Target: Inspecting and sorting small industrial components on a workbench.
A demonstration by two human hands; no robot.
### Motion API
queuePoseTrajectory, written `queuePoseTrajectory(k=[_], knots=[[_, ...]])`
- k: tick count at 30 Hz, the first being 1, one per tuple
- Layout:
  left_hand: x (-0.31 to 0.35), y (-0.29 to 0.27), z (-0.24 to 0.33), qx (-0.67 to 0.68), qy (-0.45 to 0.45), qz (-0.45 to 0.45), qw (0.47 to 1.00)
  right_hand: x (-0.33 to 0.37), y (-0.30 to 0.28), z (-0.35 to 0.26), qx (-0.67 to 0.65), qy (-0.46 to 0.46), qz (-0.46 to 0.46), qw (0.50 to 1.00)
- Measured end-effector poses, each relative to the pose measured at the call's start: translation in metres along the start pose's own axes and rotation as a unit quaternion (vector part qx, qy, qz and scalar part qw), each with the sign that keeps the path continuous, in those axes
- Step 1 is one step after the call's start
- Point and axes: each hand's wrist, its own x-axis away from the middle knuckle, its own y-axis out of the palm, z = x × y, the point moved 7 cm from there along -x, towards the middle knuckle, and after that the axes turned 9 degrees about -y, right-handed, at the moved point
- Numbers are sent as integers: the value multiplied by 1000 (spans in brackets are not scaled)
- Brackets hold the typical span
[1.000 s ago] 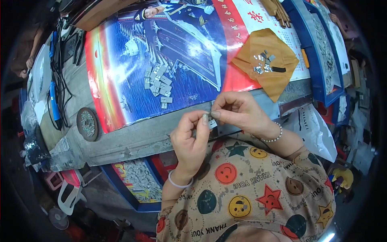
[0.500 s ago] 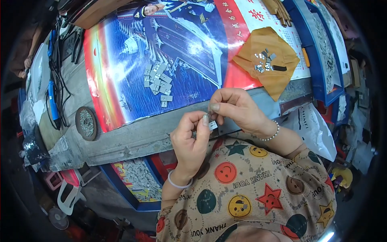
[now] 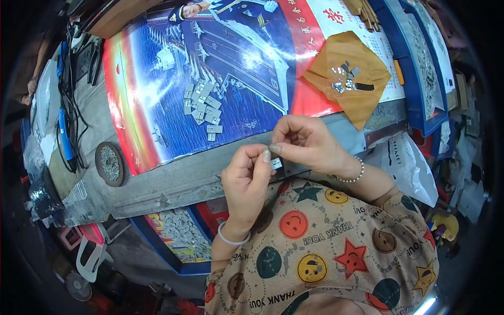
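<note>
My left hand (image 3: 245,176) is closed in a pinch, thumb against the fingers, on a small silver rectangular piece (image 3: 276,164) with tiny dark marks. Part of that piece stays behind the thumb. Right beside it, my right hand (image 3: 305,143) has thumb and forefinger pressed together, their tips at the left thumb's tip. Whatever lies in the right pinch is too small or hidden. Beyond the hands, a loose cluster of similar silver-grey pieces (image 3: 202,105) lies on a glossy poster (image 3: 149,100). Several tiny metal bits (image 3: 344,79) rest on a brown paper sheet (image 3: 325,60) farther right.
A round dish of tiny metal parts (image 3: 110,163) sits on the bench (image 3: 152,191) at left, near blue-handled tools (image 3: 65,134) with black cable. Blue trays stand at the right (image 3: 415,105) and below the bench edge (image 3: 181,270). Another person's hand (image 3: 30,86) shows far left.
My right thumb and forefinger have come closer to the left thumb's tip, and the fingertips now meet. The left hand keeps its hold on the silver piece. The whole view has shifted slightly.
</note>
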Motion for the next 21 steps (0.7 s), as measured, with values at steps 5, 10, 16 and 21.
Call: queuePoseTrajectory(k=[5, 10, 16, 21], knots=[[3, 1, 4, -56, 38, 19, 998, 1, -1, -7, 51, -18, -9, 999], [2, -2, 7, -13, 76, 31, 997, 2, -2, -9, 48, -31, 15, 998], [2, -2, 6, -52, 98, 33, 993, 0, 2, -17, 120, -119, 6, 986], [2, 0, 6, -88, 129, 33, 987, -1, 8, -27, 221, -171, 10, 960]])
